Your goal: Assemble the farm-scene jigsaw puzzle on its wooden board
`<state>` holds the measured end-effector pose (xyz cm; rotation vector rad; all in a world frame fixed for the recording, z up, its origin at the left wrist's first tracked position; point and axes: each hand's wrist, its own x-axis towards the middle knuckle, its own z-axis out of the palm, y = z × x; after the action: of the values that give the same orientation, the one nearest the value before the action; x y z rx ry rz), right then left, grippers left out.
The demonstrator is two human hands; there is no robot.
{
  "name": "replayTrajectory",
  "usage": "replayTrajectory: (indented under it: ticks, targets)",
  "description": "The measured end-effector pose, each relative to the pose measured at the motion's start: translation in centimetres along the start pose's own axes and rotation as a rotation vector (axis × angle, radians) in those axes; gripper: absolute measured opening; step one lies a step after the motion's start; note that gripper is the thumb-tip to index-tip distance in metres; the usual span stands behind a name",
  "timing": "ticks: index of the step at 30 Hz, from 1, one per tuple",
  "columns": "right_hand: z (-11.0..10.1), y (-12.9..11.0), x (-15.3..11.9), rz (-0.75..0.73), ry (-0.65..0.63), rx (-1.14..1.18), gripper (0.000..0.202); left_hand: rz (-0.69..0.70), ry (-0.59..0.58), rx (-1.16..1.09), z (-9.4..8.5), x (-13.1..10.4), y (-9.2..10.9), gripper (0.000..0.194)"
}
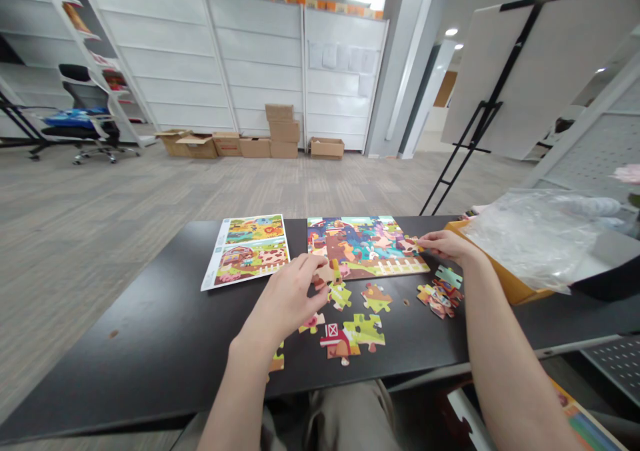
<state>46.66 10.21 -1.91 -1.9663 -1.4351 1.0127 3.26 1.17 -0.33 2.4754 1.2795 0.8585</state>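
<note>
My left hand (295, 291) is over the table, its thumb and fingers around a pale puzzle piece (325, 273) near the board's lower left corner. At the right edge of the colourful puzzle board (365, 244), my right hand (443, 244) pinches a brown and white piece (411, 244). Loose pieces lie in front of the board: a green one (340, 295), a brown and green one (377, 297) and a joined group with a red barn (341, 341). Several more pieces (440, 294) are heaped below my right hand. A printed picture sheet (250, 251) lies left of the board.
An orange-yellow box (520, 291) with clear plastic wrap (535, 237) stands at the table's right. Beyond the black table (165, 317) are cardboard boxes (285, 131), an office chair (85, 114) and a white board on a black easel (480, 124).
</note>
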Motion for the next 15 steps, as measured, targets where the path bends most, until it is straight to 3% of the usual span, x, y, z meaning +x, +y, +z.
replayTrajectory:
  ticks: [7,15]
  targets:
    - [0.07,0.48,0.36,0.076,0.023,-0.054,0.064,-0.002,-0.019,0.003,0.17,0.31,0.32,0.034]
    - [0.03,0.6,0.54,0.079,0.019,-0.098,0.067,0.002,-0.02,0.008,0.29,0.33,0.21,0.034]
